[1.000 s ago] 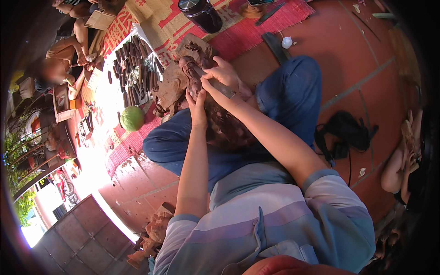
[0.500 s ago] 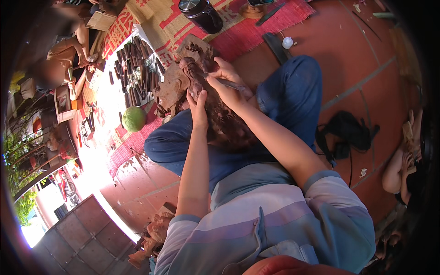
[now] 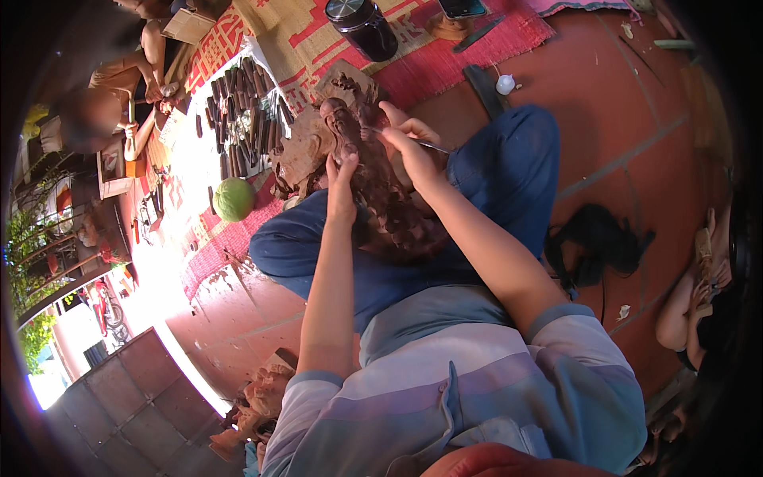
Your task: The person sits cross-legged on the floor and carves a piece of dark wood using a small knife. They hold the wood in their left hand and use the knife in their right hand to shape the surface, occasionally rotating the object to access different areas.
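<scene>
A dark brown carved wooden figure [image 3: 381, 199] with a bearded head lies across my lap, its head end pointing away from me. My left hand [image 3: 342, 176] is closed around its left side, with the thumb on the wood below the beard. At the figure's right side, my right hand [image 3: 413, 153] grips a slim carving tool [image 3: 433, 146]. A thin shiny length of it sticks out to the right of my fingers. The tool's tip is too small to make out against the wood.
Many dark-handled tools [image 3: 242, 111] lie on a white sheet at the far left, near a green round fruit [image 3: 233, 199]. A dark jar [image 3: 362, 30] and a phone [image 3: 462, 8] stand beyond the figure. A black bag [image 3: 600, 238] lies right. Other people sit at left and right.
My right hand has turned on the tool, which now shows as a thin shiny length at a different angle. My left hand keeps its hold on the figure. The whole view has shifted slightly.
</scene>
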A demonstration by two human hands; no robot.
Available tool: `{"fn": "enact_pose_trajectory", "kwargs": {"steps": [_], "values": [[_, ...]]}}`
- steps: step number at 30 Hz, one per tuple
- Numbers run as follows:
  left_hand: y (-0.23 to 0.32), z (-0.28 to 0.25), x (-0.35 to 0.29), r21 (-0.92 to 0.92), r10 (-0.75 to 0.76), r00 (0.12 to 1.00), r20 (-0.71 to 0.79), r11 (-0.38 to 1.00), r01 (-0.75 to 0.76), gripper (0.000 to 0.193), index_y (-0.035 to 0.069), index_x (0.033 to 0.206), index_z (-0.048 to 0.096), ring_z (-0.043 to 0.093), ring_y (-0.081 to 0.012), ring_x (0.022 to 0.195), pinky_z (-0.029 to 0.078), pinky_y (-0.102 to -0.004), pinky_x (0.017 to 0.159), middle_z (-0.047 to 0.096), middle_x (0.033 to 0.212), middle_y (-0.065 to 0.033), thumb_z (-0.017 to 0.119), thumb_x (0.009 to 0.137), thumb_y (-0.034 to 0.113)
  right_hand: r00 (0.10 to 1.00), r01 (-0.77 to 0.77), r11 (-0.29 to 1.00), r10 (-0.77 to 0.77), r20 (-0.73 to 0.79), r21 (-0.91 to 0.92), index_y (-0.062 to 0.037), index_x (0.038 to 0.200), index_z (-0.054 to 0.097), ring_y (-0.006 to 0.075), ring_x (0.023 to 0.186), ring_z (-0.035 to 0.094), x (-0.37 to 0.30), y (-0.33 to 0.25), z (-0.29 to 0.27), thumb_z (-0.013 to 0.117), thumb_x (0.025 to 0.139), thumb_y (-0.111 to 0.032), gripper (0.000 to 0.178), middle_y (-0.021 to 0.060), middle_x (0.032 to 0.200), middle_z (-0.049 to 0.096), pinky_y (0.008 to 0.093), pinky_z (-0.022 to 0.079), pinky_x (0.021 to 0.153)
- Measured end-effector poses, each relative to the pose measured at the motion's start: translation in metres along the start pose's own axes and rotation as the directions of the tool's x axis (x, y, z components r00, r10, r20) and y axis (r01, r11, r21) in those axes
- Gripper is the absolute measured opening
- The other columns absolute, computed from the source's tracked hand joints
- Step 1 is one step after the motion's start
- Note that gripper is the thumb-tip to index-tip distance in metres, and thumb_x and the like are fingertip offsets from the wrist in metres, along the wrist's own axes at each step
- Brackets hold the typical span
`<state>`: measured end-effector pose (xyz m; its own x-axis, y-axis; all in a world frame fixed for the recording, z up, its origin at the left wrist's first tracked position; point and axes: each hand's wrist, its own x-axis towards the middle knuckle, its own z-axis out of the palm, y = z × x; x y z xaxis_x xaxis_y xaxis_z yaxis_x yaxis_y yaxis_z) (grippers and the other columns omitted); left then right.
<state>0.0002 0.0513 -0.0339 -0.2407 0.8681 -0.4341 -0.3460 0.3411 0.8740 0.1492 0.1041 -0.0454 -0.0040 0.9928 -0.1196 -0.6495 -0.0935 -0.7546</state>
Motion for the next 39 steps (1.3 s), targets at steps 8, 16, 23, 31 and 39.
{"fn": "enact_pose_trajectory", "kwargs": {"steps": [8, 16, 23, 31, 39], "values": [[0.023, 0.005, 0.063, 0.625, 0.136, 0.979, -0.151, 0.780, -0.012, 0.069, -0.002, 0.130, 0.046, 0.059, -0.0214, 0.106, 0.047, -0.0342, 0.088, 0.062, 0.112, -0.0137, 0.072, 0.079, 0.036, 0.966, -0.243, 0.969, 0.237, -0.102, -0.053, -0.0049, 0.094, 0.060, 0.0152, 0.090, 0.064, -0.018, -0.049, -0.029, 0.063, 0.089, -0.009, 0.006, 0.0080, 0.094, 0.066, 0.0320, 0.053, 0.087], [-0.016, -0.014, 0.013, 0.065, 0.170, 0.936, -0.308, 0.985, -0.158, 0.050, 0.004, 0.135, 0.047, 0.054, -0.0163, 0.103, 0.042, -0.0311, 0.092, 0.057, 0.117, -0.0062, 0.051, 0.097, 0.037, 0.966, -0.251, 0.967, 0.253, -0.057, 0.035, 0.0016, 0.129, 0.046, 0.0202, 0.100, 0.062, -0.032, -0.062, -0.088, 0.046, 0.101, -0.018, 0.034, 0.0114, 0.120, 0.055, 0.0410, 0.051, 0.096], [-0.061, 0.012, -0.094, 0.174, 0.138, 0.978, -0.157, 0.978, -0.110, 0.077, -0.002, 0.143, 0.026, 0.049, -0.0233, 0.120, 0.039, -0.0333, 0.102, 0.050, 0.130, -0.0172, 0.070, 0.085, 0.020, 0.967, -0.254, 0.967, 0.254, -0.008, -0.038, 0.0045, 0.129, 0.047, 0.0240, 0.108, 0.061, -0.056, -0.093, -0.110, 0.047, 0.101, -0.020, 0.037, 0.0154, 0.121, 0.056, 0.0374, 0.051, 0.096], [-0.069, -0.004, -0.081, 0.445, 0.153, 0.982, -0.114, 0.892, -0.087, 0.089, -0.004, 0.142, 0.028, 0.051, -0.0305, 0.121, 0.040, -0.0366, 0.102, 0.050, 0.130, -0.0233, 0.076, 0.077, 0.032, 0.968, -0.243, 0.964, 0.248, 0.043, -0.106, 0.0030, 0.113, 0.057, 0.0163, 0.087, 0.066, -0.083, -0.098, -0.109, 0.059, 0.091, 0.000, 0.021, 0.0077, 0.096, 0.063, 0.0343, 0.055, 0.090], [-0.017, -0.016, -0.055, 0.703, 0.419, 0.908, -0.024, 0.652, -0.282, 0.081, 0.001, 0.143, 0.029, 0.057, -0.0301, 0.113, 0.045, -0.0358, 0.096, 0.056, 0.125, -0.0216, 0.073, 0.082, 0.030, 0.961, -0.246, 0.958, 0.261, 0.090, -0.149, 0.0007, 0.116, 0.053, 0.0192, 0.099, 0.063, -0.077, -0.101, -0.084, 0.049, 0.099, -0.013, 0.022, 0.0106, 0.106, 0.060, 0.0356, 0.054, 0.092]]}}
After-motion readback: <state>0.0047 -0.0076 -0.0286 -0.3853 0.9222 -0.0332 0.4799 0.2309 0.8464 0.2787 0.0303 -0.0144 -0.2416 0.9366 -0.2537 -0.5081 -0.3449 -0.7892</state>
